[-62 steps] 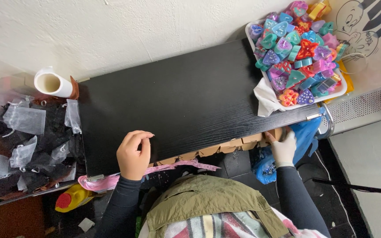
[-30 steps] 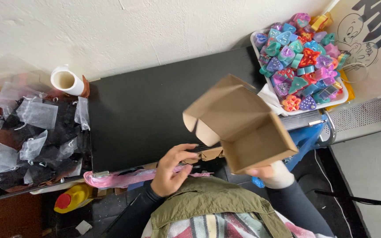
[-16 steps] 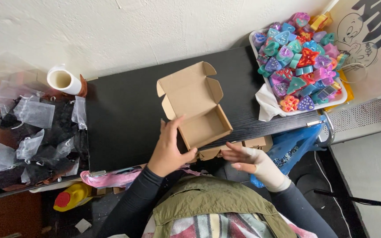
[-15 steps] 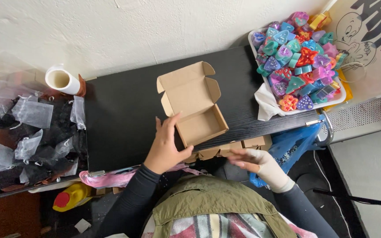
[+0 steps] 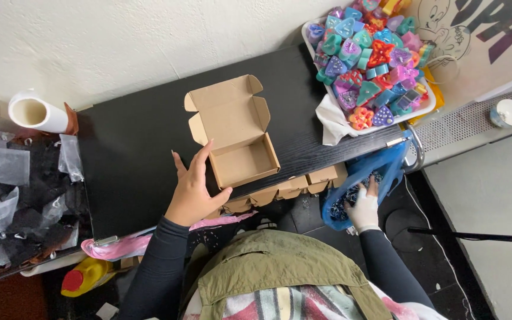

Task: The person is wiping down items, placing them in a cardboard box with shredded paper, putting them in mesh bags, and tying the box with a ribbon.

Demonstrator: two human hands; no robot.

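Here, the black worktop (image 5: 131, 154) sits against a white wall. On it your open cardboard box (image 5: 235, 139) stands lid up, near the front edge. Your left hand (image 5: 194, 189) rests spread against its left side. Your gloved right hand (image 5: 362, 207) grips a blue bag (image 5: 380, 172) below the tray (image 5: 333, 98) of coloured soaps (image 5: 371, 53).

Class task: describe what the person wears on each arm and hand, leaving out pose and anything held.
Both arms have snug dark long sleeves reaching the wrists. The left hand is bare, with longish nails. The right hand wears a thin white glove.
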